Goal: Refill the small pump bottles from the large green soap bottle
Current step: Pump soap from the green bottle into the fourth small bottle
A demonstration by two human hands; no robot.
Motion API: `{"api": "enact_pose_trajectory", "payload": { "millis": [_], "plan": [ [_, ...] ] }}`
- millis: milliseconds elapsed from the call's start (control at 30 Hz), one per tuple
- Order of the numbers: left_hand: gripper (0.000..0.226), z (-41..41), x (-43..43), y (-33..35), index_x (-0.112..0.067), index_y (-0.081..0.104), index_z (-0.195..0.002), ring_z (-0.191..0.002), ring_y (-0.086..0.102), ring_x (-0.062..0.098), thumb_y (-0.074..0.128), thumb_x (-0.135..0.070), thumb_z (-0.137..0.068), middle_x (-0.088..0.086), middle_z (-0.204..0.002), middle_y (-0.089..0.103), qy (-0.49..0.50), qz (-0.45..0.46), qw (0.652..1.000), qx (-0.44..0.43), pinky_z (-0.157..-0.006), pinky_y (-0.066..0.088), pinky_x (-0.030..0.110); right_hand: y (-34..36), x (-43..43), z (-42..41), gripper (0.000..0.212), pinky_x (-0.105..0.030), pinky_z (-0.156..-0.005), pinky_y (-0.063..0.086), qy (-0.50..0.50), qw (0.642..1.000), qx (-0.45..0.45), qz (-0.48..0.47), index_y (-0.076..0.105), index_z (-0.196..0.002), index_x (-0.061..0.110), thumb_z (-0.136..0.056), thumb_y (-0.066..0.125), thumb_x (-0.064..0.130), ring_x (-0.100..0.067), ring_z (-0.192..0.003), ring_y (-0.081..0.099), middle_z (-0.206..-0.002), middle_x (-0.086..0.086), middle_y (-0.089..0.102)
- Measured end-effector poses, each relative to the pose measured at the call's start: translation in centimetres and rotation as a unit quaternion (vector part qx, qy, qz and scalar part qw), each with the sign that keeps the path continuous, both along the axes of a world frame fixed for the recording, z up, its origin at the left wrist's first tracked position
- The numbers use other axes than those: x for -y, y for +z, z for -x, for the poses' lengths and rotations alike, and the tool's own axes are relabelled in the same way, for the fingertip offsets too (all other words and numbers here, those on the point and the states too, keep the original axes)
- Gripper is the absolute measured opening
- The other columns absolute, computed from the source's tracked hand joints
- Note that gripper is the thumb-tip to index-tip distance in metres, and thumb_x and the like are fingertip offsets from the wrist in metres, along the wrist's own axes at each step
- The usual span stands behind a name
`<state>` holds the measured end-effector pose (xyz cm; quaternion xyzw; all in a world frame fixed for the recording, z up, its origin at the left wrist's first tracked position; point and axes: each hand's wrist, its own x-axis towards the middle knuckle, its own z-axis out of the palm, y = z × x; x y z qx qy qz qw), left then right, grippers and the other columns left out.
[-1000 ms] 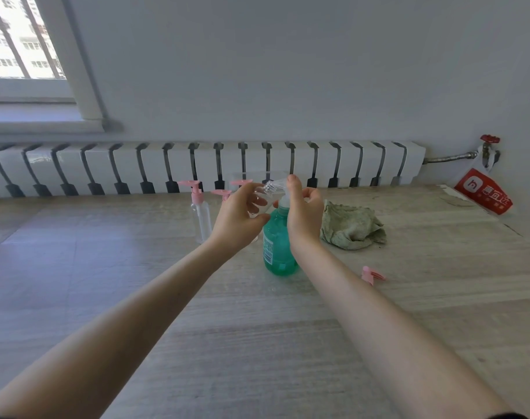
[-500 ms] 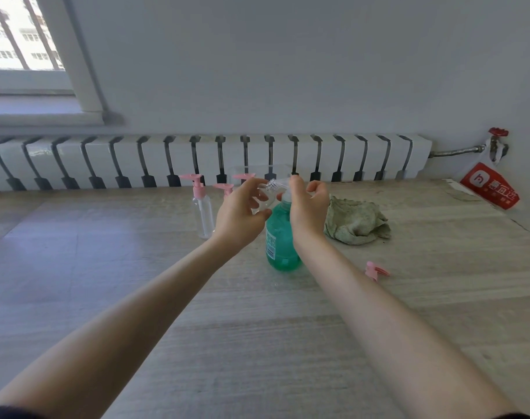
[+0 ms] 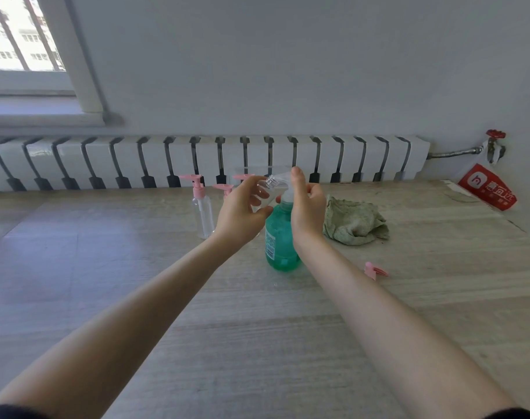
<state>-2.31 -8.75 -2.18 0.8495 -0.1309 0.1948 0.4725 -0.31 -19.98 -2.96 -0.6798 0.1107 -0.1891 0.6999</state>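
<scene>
I am stretching both bare forearms forward, wrists drawn near each other. My left hand [image 3: 242,207] is curling fingers and thumb round a small clear bottle [image 3: 265,193], tilting it rightward. My right hand [image 3: 307,204] is gripping the pump head [image 3: 283,180], one finger lying over its top, the others curled.

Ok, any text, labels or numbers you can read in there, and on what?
Red bag: white logo and large white Chinese characters, too blurred to read.
Green soap bottle label: barcode and fine print, too small to read.
Small pump bottle: no print visible.
</scene>
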Motion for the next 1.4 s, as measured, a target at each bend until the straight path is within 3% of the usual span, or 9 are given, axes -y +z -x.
{"api": "enact_pose_trajectory", "payload": {
  "millis": [367, 533, 667, 833, 1067, 1233, 1400],
  "plan": [
    [0.047, -0.09, 0.05, -0.16, -0.013, 0.052, -0.122, -0.091, 0.058, 0.014, 0.070, -0.004, -0.080, -0.007, -0.096, 0.058, -0.002, 0.004, 1.000, 0.002, -0.081, 0.051, 0.024, 0.15, 0.21, -0.28, 0.038, -0.032, -0.071, 0.039, 0.009, 1.000, 0.002, -0.005, 0.043, -0.088, 0.015, -0.085, 0.055, 0.051, -0.012, -0.070, 0.044, -0.074, 0.003, 0.042],
    [0.051, -0.22, -0.17, -0.31, -0.013, 0.052, -0.126, -0.091, 0.058, 0.014, 0.071, -0.004, -0.079, -0.004, -0.099, 0.060, 0.000, -0.005, 1.000, 0.001, -0.082, 0.052, 0.027, 0.13, 0.09, -0.16, 0.032, -0.033, -0.070, 0.038, 0.009, 1.000, 0.004, -0.015, 0.037, -0.079, 0.023, -0.083, 0.058, 0.047, -0.011, -0.068, 0.040, -0.073, 0.004, 0.037],
    [0.050, -0.25, -0.16, -0.57, -0.014, 0.053, -0.125, -0.088, 0.056, 0.010, 0.071, -0.005, -0.079, -0.007, -0.097, 0.059, 0.005, -0.006, 1.000, -0.003, -0.079, 0.050, 0.024, 0.12, -0.10, -0.06, 0.036, -0.035, -0.069, 0.040, 0.012, 0.999, 0.006, -0.036, 0.033, -0.078, 0.027, -0.070, 0.059, 0.051, -0.019, -0.074, 0.052, -0.076, 0.001, 0.041],
    [0.048, -0.27, -0.09, -0.79, -0.015, 0.054, -0.124, -0.085, 0.054, 0.004, 0.071, -0.004, -0.079, -0.009, -0.095, 0.058, 0.003, 0.003, 1.000, -0.008, -0.076, 0.046, 0.017, 0.23, 0.18, -0.04, 0.031, -0.031, -0.065, 0.035, 0.008, 0.999, 0.015, -0.043, 0.032, -0.077, 0.024, -0.081, 0.061, 0.033, -0.011, -0.064, 0.035, -0.070, 0.005, 0.033],
    [0.049, -0.36, -0.19, -0.71, -0.015, 0.053, -0.125, -0.084, 0.053, 0.001, 0.071, -0.005, -0.080, -0.011, -0.095, 0.057, 0.002, -0.003, 1.000, -0.009, -0.074, 0.044, 0.014, 0.18, -0.45, 0.29, 0.040, -0.041, -0.070, 0.043, 0.009, 1.000, 0.007, -0.024, 0.037, -0.076, 0.026, -0.064, 0.055, 0.059, -0.023, -0.073, 0.054, -0.076, -0.002, 0.045],
    [0.047, -0.29, -0.20, -0.35, -0.013, 0.052, -0.123, -0.084, 0.053, 0.004, 0.070, -0.004, -0.081, -0.011, -0.094, 0.057, -0.006, 0.007, 1.000, -0.002, -0.074, 0.045, 0.013, -0.14, 0.02, 0.09, 0.043, -0.033, -0.071, 0.039, 0.009, 1.000, 0.010, -0.013, 0.041, -0.081, 0.018, -0.083, 0.056, 0.058, -0.012, -0.070, 0.043, -0.074, 0.002, 0.042],
    [0.047, -0.34, -0.20, -0.11, -0.012, 0.052, -0.123, -0.087, 0.055, 0.008, 0.070, -0.003, -0.080, -0.014, -0.092, 0.055, -0.009, 0.006, 1.000, 0.003, -0.077, 0.047, 0.015, -0.11, -0.03, 0.11, 0.047, -0.031, -0.073, 0.039, 0.013, 1.000, 0.007, -0.004, 0.043, -0.080, 0.018, -0.084, 0.052, 0.063, -0.011, -0.070, 0.044, -0.074, 0.002, 0.044]
  ]
}}
